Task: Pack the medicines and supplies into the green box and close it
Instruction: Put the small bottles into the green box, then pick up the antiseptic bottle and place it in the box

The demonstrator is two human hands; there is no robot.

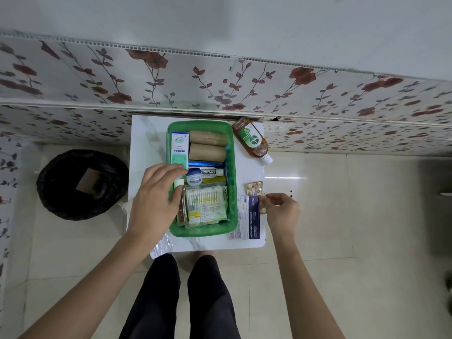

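Far left on the floor sits a black bin (82,184), well clear of the white worktop (149,143). A crinkled foil strip (161,245) hangs at the worktop's near-left corner, half off the edge; a brush from the left forearm above it could knock it to the floor. The left hand (154,199) reaches into the green box (203,230), fingers curled around a small white-capped bottle (179,183) at the box's left wall; I judge it is being tucked in beside the blue-lidded jar (193,176). The box is already crowded: an Optibex carton (180,149), 2 brown rolls (208,145), a Cipladine tube (211,172) and a cotton bud pack (204,200). Pushing the bottle down could tip the jar or leave things standing proud. No lid is in view, so closing may be hampered. Right of the box lie a dressings packet (248,217) and a tablet blister (254,187), with the Dettol bottle (252,141) further back. The right hand (281,211) pinches a second blister strip (263,207) on the packet's edge; the thin foil could slip or drag the packet off the worktop.
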